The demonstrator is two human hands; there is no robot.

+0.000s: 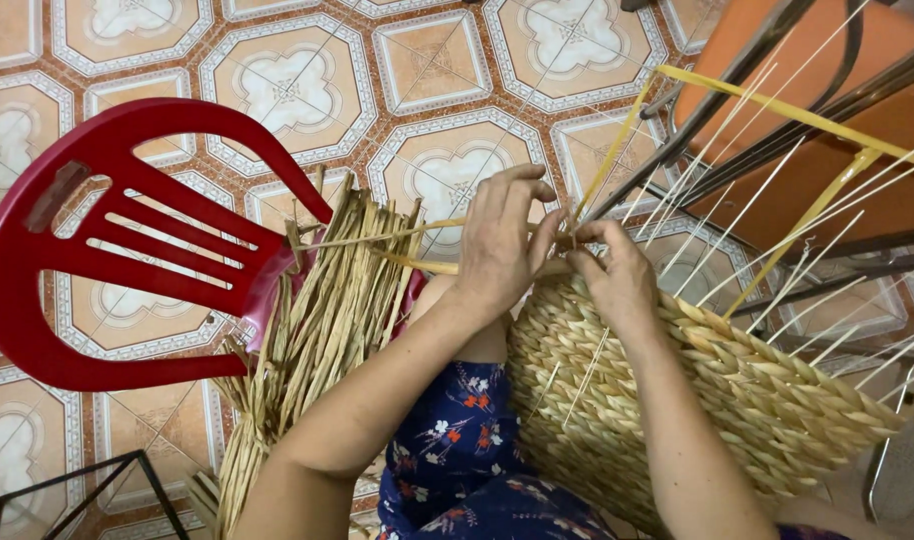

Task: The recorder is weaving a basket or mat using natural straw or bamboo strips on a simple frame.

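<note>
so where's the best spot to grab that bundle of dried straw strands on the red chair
Probably around the middle of the bundle of dried straw strands, coming from the left hand side, fingers wrapped across the strands. They run lengthwise and fan loose at the top, so a grip across the tighter middle should keep them together on the red chair.

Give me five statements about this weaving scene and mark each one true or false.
1. Both hands meet at the top edge of the woven basket. True: the left hand and right hand pinch strands there.
2. The plastic chair is blue. False: it is red.
3. A bundle of dried straw lies against the chair. True.
4. The floor is bare concrete. False: it is patterned tile.
5. The basket's upright ribs are thick black wires. False: they are thin and pale, with some yellow strips.
</note>
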